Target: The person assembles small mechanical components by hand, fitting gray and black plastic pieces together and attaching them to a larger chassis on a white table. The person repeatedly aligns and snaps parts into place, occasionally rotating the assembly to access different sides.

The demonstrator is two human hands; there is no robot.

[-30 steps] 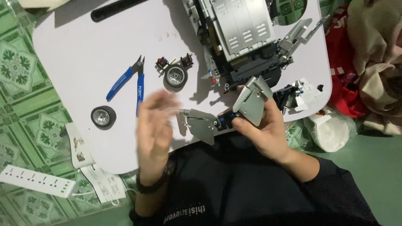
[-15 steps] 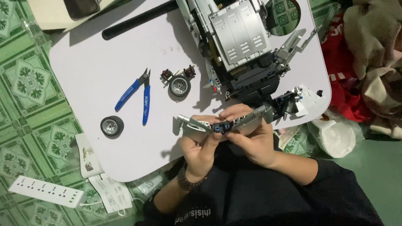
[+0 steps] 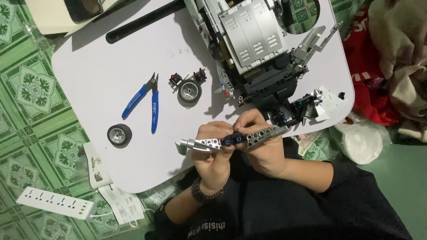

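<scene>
Over the near edge of the white bench (image 3: 89,58), gripped at both ends: long grey brick-built beam (image 3: 231,138), flat and perforated, pale silver toward its left tip, darker with round holes and blue pins mid-length. Left hand (image 3: 215,153) closed around silver half; right hand (image 3: 262,149) pinched on holed half. Behind, grey brick vehicle (image 3: 253,49).

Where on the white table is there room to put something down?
The white table is bare left of the blue cutters, and between the black bar and the wheels. It is crowded on the right, around the grey model car and both hands holding the grey beam piece.
</scene>
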